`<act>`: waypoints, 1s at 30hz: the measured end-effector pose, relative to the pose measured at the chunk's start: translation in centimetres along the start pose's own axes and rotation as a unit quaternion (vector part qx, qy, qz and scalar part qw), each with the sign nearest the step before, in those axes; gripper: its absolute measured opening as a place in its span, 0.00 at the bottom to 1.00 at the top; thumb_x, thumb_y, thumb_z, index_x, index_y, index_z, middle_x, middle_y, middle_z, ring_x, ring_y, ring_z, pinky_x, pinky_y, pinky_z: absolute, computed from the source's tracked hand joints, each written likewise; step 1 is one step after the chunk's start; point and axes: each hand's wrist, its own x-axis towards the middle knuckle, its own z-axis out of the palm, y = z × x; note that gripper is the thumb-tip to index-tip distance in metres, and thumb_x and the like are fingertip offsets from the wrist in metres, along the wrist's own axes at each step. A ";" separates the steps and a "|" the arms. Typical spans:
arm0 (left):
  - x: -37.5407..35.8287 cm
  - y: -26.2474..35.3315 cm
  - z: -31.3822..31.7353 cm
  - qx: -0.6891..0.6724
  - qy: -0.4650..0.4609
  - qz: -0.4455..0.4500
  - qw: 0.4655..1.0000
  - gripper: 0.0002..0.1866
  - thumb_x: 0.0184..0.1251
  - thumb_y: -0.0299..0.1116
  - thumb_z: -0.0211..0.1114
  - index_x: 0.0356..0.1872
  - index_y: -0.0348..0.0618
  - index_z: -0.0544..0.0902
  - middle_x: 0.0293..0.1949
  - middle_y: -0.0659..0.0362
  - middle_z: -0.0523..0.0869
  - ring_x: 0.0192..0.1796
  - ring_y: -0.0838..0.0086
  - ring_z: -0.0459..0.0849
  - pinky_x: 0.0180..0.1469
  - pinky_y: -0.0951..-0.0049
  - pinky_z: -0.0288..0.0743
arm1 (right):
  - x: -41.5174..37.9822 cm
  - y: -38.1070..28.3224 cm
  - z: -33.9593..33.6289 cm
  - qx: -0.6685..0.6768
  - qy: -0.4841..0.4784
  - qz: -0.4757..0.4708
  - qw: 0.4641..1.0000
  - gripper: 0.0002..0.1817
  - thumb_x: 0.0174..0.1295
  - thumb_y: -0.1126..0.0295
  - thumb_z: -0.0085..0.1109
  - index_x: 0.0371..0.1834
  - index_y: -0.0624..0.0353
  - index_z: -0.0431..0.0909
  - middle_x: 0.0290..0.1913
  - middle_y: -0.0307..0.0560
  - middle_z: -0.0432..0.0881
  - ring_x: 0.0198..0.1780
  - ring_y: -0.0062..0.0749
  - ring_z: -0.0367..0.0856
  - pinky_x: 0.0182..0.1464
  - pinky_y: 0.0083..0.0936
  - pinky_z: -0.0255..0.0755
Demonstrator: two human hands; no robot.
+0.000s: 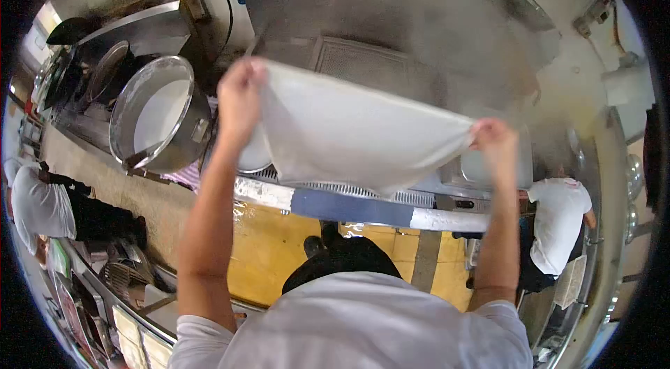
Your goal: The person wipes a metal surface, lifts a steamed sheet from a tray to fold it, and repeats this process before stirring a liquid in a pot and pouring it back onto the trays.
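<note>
A white cloth (356, 124) is stretched between my two hands above the steel counter, its lower part sagging. My left hand (242, 93) is closed on its upper left corner, and my right hand (494, 135) pinches the upper right corner, a little lower in view. Behind the cloth and partly hidden by it lies a perforated metal panel (363, 60). A round white surface (255, 155) shows beside my left forearm, under the cloth's left edge. Haze blurs the area behind the cloth.
A large steel pot (190, 144) with white contents stands at the left. A blue and white edge (351, 208) runs along the counter's front. One person (43, 205) is at the far left, another (560, 222) at the right. Yellow floor shows below.
</note>
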 end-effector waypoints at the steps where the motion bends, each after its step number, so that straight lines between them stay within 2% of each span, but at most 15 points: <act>1: -1.6 -3.6 1.8 0.001 -0.035 -0.042 0.999 0.10 0.74 0.33 0.66 0.45 0.36 0.87 0.34 0.55 0.89 0.38 0.75 0.83 0.44 0.68 0.78 | 0.3 5.0 2.0 -0.052 -0.009 0.027 0.998 0.06 0.69 0.71 0.64 0.42 0.60 0.86 0.35 0.41 0.88 0.33 0.23 0.84 0.36 0.23 0.80; 2: -3.4 -7.3 3.8 0.028 -0.054 -0.081 0.995 0.09 0.75 0.33 0.66 0.45 0.38 0.88 0.35 0.51 0.90 0.37 0.72 0.85 0.43 0.66 0.78 | 0.4 9.5 4.9 -0.002 -0.007 0.077 0.997 0.07 0.67 0.69 0.66 0.40 0.61 0.87 0.31 0.43 0.88 0.33 0.25 0.84 0.37 0.27 0.80; 3: -5.5 -11.1 5.8 0.065 -0.059 -0.115 0.989 0.09 0.73 0.33 0.66 0.44 0.39 0.89 0.34 0.50 0.90 0.36 0.67 0.86 0.44 0.64 0.79 | 0.5 15.0 7.4 -0.138 0.009 0.020 0.990 0.08 0.64 0.67 0.68 0.35 0.62 0.88 0.28 0.47 0.88 0.32 0.29 0.85 0.39 0.34 0.80; 6: -9.7 -19.4 10.3 0.173 -0.048 -0.154 0.972 0.08 0.68 0.34 0.70 0.39 0.42 0.92 0.36 0.47 0.89 0.38 0.53 0.87 0.45 0.59 0.80 | 1.3 23.0 13.5 -0.168 0.038 0.079 0.982 0.07 0.59 0.69 0.69 0.33 0.62 0.89 0.30 0.54 0.89 0.33 0.40 0.88 0.40 0.39 0.80; 9: -9.2 -22.2 13.0 0.185 0.006 -0.110 0.977 0.08 0.64 0.37 0.73 0.37 0.45 0.93 0.40 0.51 0.90 0.47 0.54 0.86 0.53 0.56 0.77 | 3.7 26.4 16.4 -0.246 0.060 0.071 0.965 0.08 0.57 0.68 0.69 0.33 0.60 0.90 0.32 0.57 0.89 0.36 0.47 0.89 0.41 0.41 0.80; 11: -7.9 -22.4 14.2 0.227 0.004 -0.146 0.963 0.08 0.63 0.39 0.74 0.36 0.47 0.93 0.43 0.54 0.89 0.52 0.57 0.83 0.59 0.54 0.72 | 6.0 29.7 16.9 -0.281 0.068 0.048 0.956 0.08 0.56 0.67 0.68 0.33 0.59 0.91 0.34 0.58 0.90 0.39 0.51 0.89 0.42 0.43 0.81; 14: -4.6 -23.3 16.3 0.262 -0.003 -0.151 0.953 0.08 0.61 0.40 0.76 0.35 0.49 0.93 0.44 0.58 0.88 0.56 0.59 0.81 0.65 0.52 0.66 | 9.7 29.1 16.8 -0.306 0.020 0.048 0.951 0.12 0.58 0.62 0.65 0.36 0.57 0.91 0.38 0.57 0.89 0.44 0.52 0.88 0.45 0.46 0.80; 16: -2.0 -23.3 17.7 0.278 0.000 -0.133 0.951 0.08 0.60 0.40 0.76 0.34 0.50 0.94 0.44 0.59 0.86 0.56 0.60 0.80 0.66 0.51 0.64 | 12.5 29.4 16.8 -0.443 -0.026 0.034 0.895 0.14 0.60 0.59 0.63 0.40 0.56 0.91 0.42 0.56 0.89 0.47 0.51 0.88 0.49 0.49 0.79; 18: 0.2 -22.9 19.2 0.294 0.013 -0.113 0.949 0.07 0.58 0.40 0.77 0.33 0.50 0.93 0.44 0.59 0.85 0.56 0.60 0.80 0.66 0.51 0.65 | 14.8 29.7 17.1 -0.508 -0.031 0.048 0.860 0.17 0.63 0.56 0.60 0.42 0.56 0.90 0.45 0.55 0.89 0.48 0.51 0.88 0.52 0.51 0.79; 20: 2.3 -24.5 20.7 0.295 0.006 -0.086 0.952 0.07 0.57 0.39 0.77 0.32 0.51 0.93 0.46 0.59 0.85 0.56 0.60 0.80 0.66 0.51 0.65 | 17.2 29.0 17.7 -0.506 0.011 0.090 0.858 0.19 0.66 0.53 0.58 0.43 0.55 0.90 0.48 0.54 0.89 0.47 0.51 0.88 0.55 0.52 0.78; 23: 5.1 -26.3 22.9 0.297 0.001 -0.056 0.953 0.06 0.55 0.39 0.76 0.31 0.52 0.93 0.48 0.59 0.85 0.56 0.61 0.80 0.67 0.50 0.64 | 21.5 30.1 17.8 -0.590 -0.009 0.006 0.807 0.11 0.56 0.59 0.66 0.35 0.51 0.92 0.39 0.54 0.90 0.43 0.53 0.89 0.46 0.46 0.82; 25: 6.9 -27.1 24.2 0.310 0.009 -0.042 0.950 0.06 0.56 0.40 0.75 0.31 0.52 0.93 0.49 0.59 0.85 0.57 0.61 0.80 0.67 0.49 0.64 | 25.1 38.6 17.4 -0.602 0.065 -0.042 0.795 0.11 0.55 0.59 0.67 0.35 0.49 0.92 0.40 0.53 0.90 0.44 0.54 0.89 0.48 0.46 0.82; 27: 8.3 -28.0 25.4 0.330 0.025 -0.033 0.943 0.06 0.57 0.40 0.74 0.31 0.53 0.93 0.50 0.60 0.85 0.57 0.62 0.80 0.68 0.49 0.64 | 27.2 39.9 18.0 -0.548 0.095 -0.002 0.831 0.12 0.54 0.59 0.67 0.36 0.49 0.92 0.41 0.53 0.90 0.45 0.54 0.89 0.49 0.45 0.82; 29: 9.4 -28.7 26.1 0.308 0.007 -0.038 0.951 0.07 0.57 0.41 0.73 0.32 0.53 0.93 0.50 0.60 0.86 0.57 0.62 0.80 0.68 0.49 0.64 | 28.3 33.3 18.5 -0.417 0.080 0.126 0.897 0.13 0.54 0.59 0.66 0.38 0.50 0.92 0.42 0.52 0.91 0.46 0.53 0.89 0.50 0.44 0.83; 30: 10.0 -28.9 26.3 0.297 -0.001 -0.039 0.954 0.07 0.58 0.41 0.72 0.32 0.53 0.93 0.50 0.60 0.86 0.58 0.62 0.80 0.68 0.49 0.64 | 28.9 31.7 18.9 -0.430 0.073 0.136 0.890 0.13 0.54 0.59 0.66 0.39 0.50 0.93 0.42 0.52 0.91 0.46 0.53 0.89 0.51 0.44 0.82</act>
